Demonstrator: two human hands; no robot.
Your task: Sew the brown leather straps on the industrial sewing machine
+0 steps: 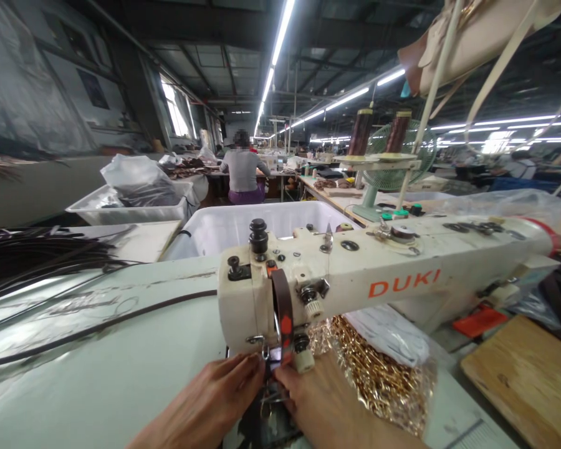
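A white sewing machine (pixel 346 274) marked DUKI stands in front of me. My left hand (pixel 231 390) is closed at the left of its needle area, fingers pressed together. My right hand (pixel 315 383) is closed at the right of the presser foot (pixel 265 355), its thumb and fingers bent inward. Whatever the fingertips hold is hidden by the fingers and the machine head. A brown guard strip (pixel 283 305) curves down the front of the head. One long dark strap (pixel 121 324) lies across the table on the left and passes behind the head.
A clear bag of gold-coloured metal hardware (pixel 378 374) lies under the machine arm. Dark straps (pixel 37 255) are piled at left. A white bin (pixel 257 218) stands behind the machine, a wooden board (pixel 528 374) at right. Farther back, a person (pixel 243 168) sits near a green fan (pixel 378 162).
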